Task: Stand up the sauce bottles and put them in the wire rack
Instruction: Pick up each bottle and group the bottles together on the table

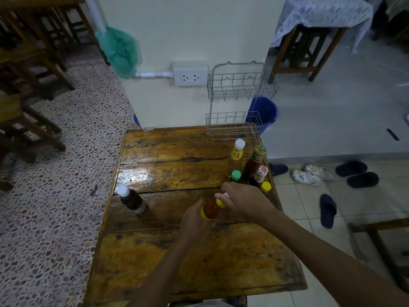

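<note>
An orange sauce bottle [210,210] with yellow bands is held tilted above the wooden table [177,251]. My left hand [194,220] grips its lower body and my right hand [243,200] wraps its top end. A dark bottle with a white cap [132,199] stands alone at the table's left edge. Several upright bottles cluster at the right edge: a white-capped yellow one [236,157], a gold-capped red one [254,161], a green-capped one [235,175], a red-and-white-capped one [261,173] and a yellow-capped one [265,186]. The two-tier wire rack [234,126] stands empty at the far right corner against the wall.
A blue bucket [266,113] sits on the floor behind the rack. A wall socket [190,74] is left of the rack. Wooden chairs [26,89] stand at the left, a stool [307,49] at the back right, and slippers [327,210] lie on the floor to the right.
</note>
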